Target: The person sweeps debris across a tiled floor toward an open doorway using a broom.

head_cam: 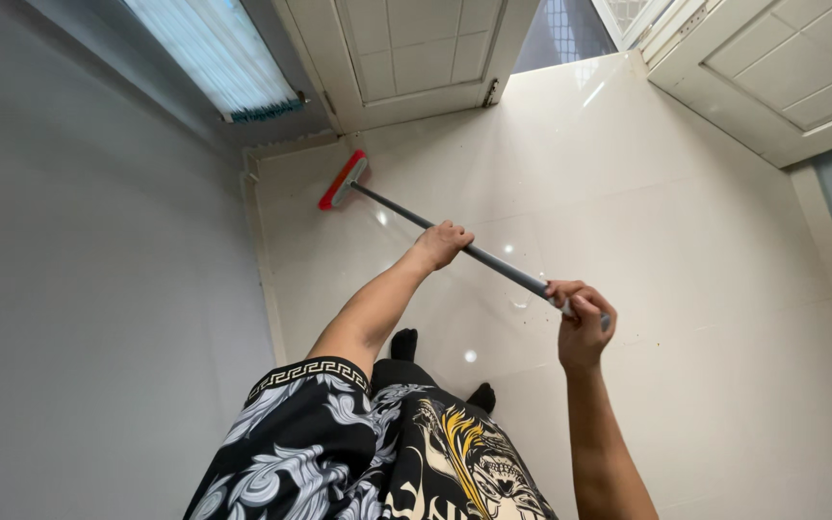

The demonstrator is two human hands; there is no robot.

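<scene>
I hold a long grey-handled broom with both hands. Its red head rests on the glossy white floor near the corner by the grey wall. My left hand grips the handle at its middle. My right hand is closed around the handle's upper end, nearer to me. My feet in black socks stand on the floor below the handle.
A grey wall runs along the left. A white panelled door stands at the far end, another white door at the top right. Small dark specks lie on the white tiled floor at the right.
</scene>
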